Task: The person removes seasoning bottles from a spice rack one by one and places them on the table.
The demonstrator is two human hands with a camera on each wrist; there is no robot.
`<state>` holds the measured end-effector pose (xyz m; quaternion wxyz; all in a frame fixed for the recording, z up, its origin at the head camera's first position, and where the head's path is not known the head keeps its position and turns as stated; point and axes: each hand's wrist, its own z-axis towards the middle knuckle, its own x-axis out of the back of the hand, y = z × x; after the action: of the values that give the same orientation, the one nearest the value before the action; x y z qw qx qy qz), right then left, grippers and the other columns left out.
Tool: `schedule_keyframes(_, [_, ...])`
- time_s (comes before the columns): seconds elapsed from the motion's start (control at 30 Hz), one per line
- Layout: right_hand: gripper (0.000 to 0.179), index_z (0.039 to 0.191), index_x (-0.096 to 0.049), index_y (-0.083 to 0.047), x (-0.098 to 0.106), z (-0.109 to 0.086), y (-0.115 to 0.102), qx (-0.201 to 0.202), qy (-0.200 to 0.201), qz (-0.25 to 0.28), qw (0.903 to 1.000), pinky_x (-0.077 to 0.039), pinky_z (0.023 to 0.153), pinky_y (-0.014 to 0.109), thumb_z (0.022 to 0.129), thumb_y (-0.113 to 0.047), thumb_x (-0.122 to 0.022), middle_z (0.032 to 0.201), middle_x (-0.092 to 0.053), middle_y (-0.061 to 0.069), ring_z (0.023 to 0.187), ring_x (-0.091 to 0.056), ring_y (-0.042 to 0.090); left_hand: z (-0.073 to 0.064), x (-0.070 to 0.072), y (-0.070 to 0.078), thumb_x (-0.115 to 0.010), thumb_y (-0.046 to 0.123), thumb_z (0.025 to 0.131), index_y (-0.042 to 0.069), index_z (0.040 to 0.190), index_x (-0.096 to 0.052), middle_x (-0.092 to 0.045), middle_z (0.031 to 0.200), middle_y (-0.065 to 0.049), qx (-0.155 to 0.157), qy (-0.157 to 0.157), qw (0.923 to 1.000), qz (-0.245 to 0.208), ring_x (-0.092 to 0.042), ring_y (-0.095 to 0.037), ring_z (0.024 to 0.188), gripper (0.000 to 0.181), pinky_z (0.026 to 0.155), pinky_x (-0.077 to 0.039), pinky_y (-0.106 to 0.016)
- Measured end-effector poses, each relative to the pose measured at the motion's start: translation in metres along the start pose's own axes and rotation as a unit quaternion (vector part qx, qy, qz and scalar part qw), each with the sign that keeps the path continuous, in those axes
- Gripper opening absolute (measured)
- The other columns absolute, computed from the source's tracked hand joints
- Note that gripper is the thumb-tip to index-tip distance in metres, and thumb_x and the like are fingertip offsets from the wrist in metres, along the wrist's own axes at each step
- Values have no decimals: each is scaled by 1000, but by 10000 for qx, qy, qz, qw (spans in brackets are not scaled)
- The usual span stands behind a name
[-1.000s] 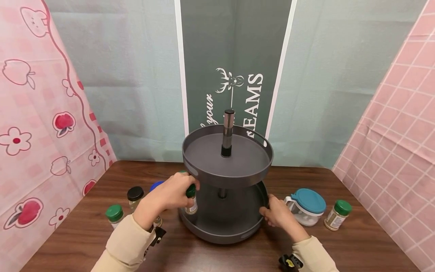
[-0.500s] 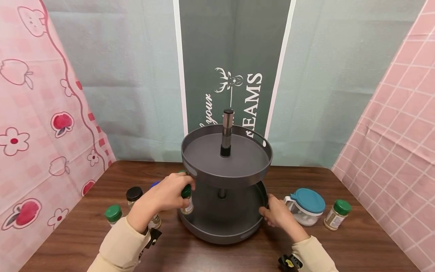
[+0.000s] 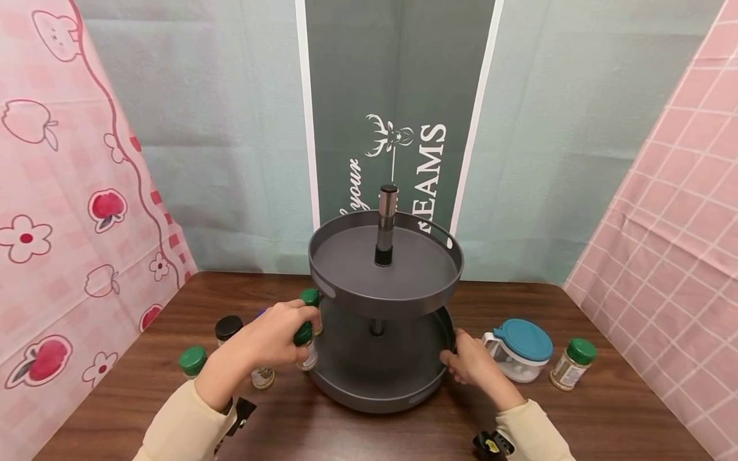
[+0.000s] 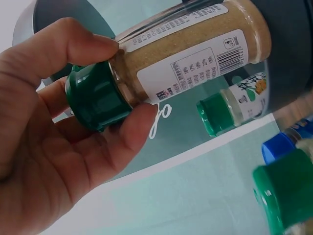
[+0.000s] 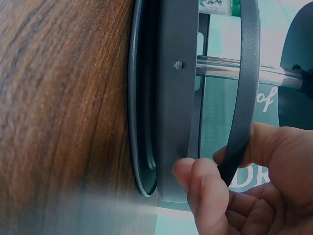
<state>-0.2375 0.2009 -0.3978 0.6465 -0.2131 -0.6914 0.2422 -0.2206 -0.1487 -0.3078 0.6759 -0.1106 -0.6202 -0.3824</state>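
My left hand (image 3: pixel 279 336) pinches a spice jar (image 4: pixel 181 54) just below its dark green cap, with thumb and fingers on either side. The jar holds tan powder and bears a white label with a barcode. In the head view it overlaps the left rim of the lower tray of a dark grey two-tier turntable rack (image 3: pixel 386 307). My right hand (image 3: pixel 469 358) grips that lower tray's rim on the right; in the right wrist view its thumb and fingers curl round the rim band (image 5: pixel 248 73). Both tiers of the rack hold nothing.
Behind the held jar stands another green-capped jar (image 3: pixel 310 297). Left of it are a black-capped jar (image 3: pixel 229 326), a green-capped jar (image 3: pixel 193 361) and a blue cap (image 4: pixel 278 148), partly hidden by my arm. A blue-lidded pot (image 3: pixel 521 349) and green-capped jar (image 3: pixel 572 365) stand right.
My left hand has drawn the spice jar left and slightly down, away from the rack's middle. The green-capped jar behind shows more. My right hand stays on the rim.
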Motion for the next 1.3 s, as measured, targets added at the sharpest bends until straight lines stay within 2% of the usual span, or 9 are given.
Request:
schedule_keyframes(0.23, [60, 129, -32, 21, 0, 0, 0, 63, 28, -4, 10000, -42, 41, 29, 82, -8, -57, 52, -52, 4, 41, -51, 15, -15, 0, -7, -69, 1, 66, 11, 90, -60, -48, 86, 4, -169, 130, 9997, 79, -45, -10, 65, 28, 55, -40, -24])
schedule_keyframes(0.43, [62, 130, -30, 21, 1, 0, 1, -35, -15, -40, 10000, -42, 42, 29, 82, -8, -57, 53, -53, 4, 42, -51, 15, -26, 2, -12, -70, 1, 64, 13, 89, -59, -45, 83, 6, -130, 115, 9998, 50, -43, -9, 66, 29, 54, -39, -24])
schedule_keyframes(0.67, [62, 130, -30, 21, 1, 0, 0, -36, -14, -26, 10000, -42, 41, 29, 82, -8, -57, 53, -53, 4, 41, -51, 15, -37, 3, -17, -74, 5, 63, 16, 88, -58, -48, 84, 6, -113, 52, 9999, 18, -47, -9, 68, 32, 55, -41, -26])
schedule_keyframes(0.8, [62, 130, -30, 21, 0, 0, 1, -70, -24, -20, 10000, -43, 42, 29, 82, -8, -57, 53, -53, 4, 41, -51, 15, -43, 3, -20, -74, 4, 62, 16, 86, -58, -48, 82, 6, -14, -75, 10000, -40, -46, -9, 67, 31, 54, -40, -25])
schedule_keyframes(1.03, [60, 129, -32, 20, 0, 0, 2, -57, -7, -5, 10000, -42, 41, 29, 81, -7, -57, 53, -53, 4, 41, -51, 15, -57, 2, -24, -76, 2, 60, 17, 83, -57, -51, 83, 7, 344, -293, 9990, -12, -48, -12, 73, 33, 55, -42, -27])
schedule_keyframes(1.3, [59, 128, -34, 19, 0, 1, 1, -4, 5, 1, 10000, -42, 41, 29, 82, -7, -58, 53, -52, 4, 41, -51, 15, -68, 1, -36, -79, 0, 58, 16, 82, -58, -53, 83, 10, 428, -487, 9979, 77, -49, -12, 74, 35, 58, -42, -31])
